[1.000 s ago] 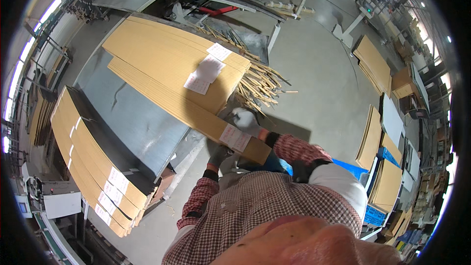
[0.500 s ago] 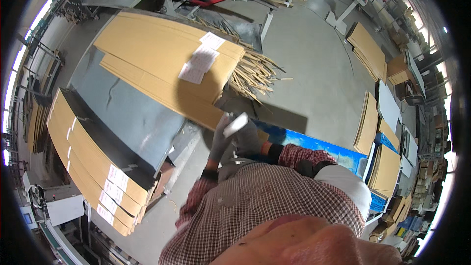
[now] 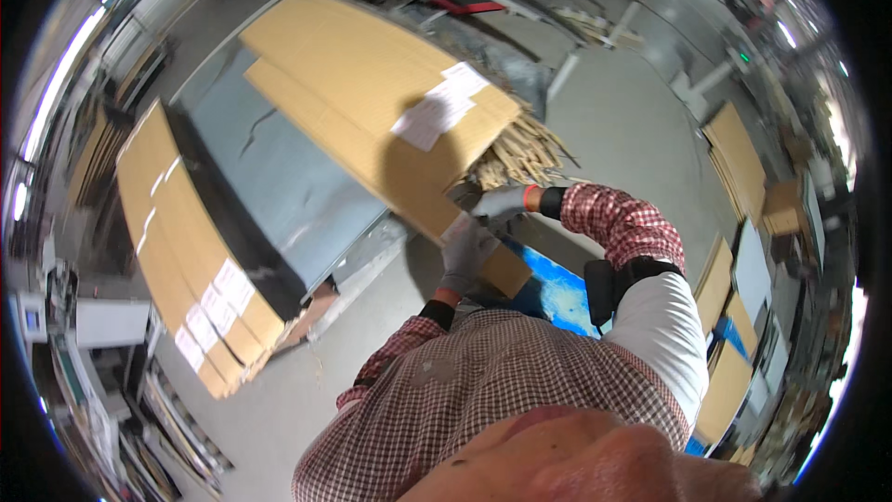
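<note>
A long tan cardboard sheet [image 3: 420,202] juts toward me from the near side of a cardboard stack [image 3: 362,60]. My left hand [image 3: 465,256], in a grey glove, lies over the sheet's near part, with its fingers laid out on top. A white paper label [image 3: 455,226] shows at those fingertips, against the cardboard. Just beyond, my right hand [image 3: 502,202], gloved in grey with an orange cuff, reaches to the sheet's right edge. Its fingertips are dark and blurred in shadow, so their grip does not show. Several white labels [image 3: 439,110] lie on the stack's top.
A second cardboard stack [image 3: 190,232] with white labels stands at the left, beside a dark grey tabletop [image 3: 288,177]. Thin cardboard strips [image 3: 520,153] stick out past the main stack. A blue surface [image 3: 553,288] lies near my right arm. More cardboard panels [image 3: 739,163] stand at the right.
My hands have moved apart from close together around a white paper piece. The left hand now rests over the cardboard, and the right has reached out farther to its edge. The view has shifted.
</note>
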Demonstrator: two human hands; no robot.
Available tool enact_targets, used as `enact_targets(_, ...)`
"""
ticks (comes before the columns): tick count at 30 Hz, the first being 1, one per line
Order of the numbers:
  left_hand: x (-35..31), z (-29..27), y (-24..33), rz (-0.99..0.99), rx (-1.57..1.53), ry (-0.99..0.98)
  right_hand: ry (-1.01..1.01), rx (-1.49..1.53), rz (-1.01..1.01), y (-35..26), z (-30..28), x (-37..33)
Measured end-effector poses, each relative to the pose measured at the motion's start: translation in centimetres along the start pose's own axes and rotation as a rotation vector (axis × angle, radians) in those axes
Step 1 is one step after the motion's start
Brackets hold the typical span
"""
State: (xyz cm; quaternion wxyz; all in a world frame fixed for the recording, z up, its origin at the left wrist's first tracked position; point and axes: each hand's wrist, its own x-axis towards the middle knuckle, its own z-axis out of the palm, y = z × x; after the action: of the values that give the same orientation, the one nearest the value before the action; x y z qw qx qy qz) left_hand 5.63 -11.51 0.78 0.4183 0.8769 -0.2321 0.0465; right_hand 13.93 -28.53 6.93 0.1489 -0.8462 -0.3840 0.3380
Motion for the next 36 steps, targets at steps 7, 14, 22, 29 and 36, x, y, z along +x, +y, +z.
enact_targets(7, 3.3, -0.3, 3.7, 0.042, 0.266, -0.429, 0.085, -0.57, 0.418, 14.7, 8.9, -1.1)
enact_targets(14, 4.6, -3.4, -8.4, -0.687, -0.171, 0.227, 0.384, -0.104, 0.358, 3.1, 2.1, 2.5)
enact_targets(22, -8.6, 7.2, -2.0, -0.604, -0.59, 0.068, -0.585, -0.147, 0.316, -2.9, 1.0, -1.1)
enact_targets(29, -3.1, -3.3, -6.0, -0.287, -0.308, -0.355, 0.081, -0.211, 0.234, 1.4, 2.9, 0.9)
enact_targets(36, -4.0, -12.6, 6.9, -0.61, -1.015, -0.28, -0.174, 0.242, -0.147, -13.7, -3.4, -3.0)
